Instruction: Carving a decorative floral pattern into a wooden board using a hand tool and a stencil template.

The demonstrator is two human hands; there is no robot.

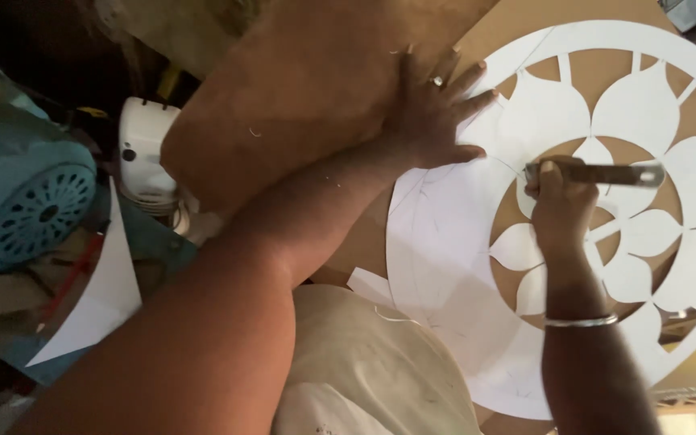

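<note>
My left hand [432,113] lies flat and open, fingers spread, pressing the upper-left rim of the white paper stencil [445,242] onto the brown board [300,89]; my right hand [557,205] is closed around a metal cutting tool [598,173], whose handle runs off to the right while its tip meets the paper near the inner ring of the flower pattern; the round stencil lies across the board at centre right, its petals already cut through so the brown shows between them. To work this cut well, I judge the holding hand should keep pressing close beside the line yet out of the blade's path; the tool wants a low, steady angle and a slow draw along the curve; the thin paper bridges between petals look fragile, so light pressure there; a blue motor housing [30,201] sits well apart at left.
</note>
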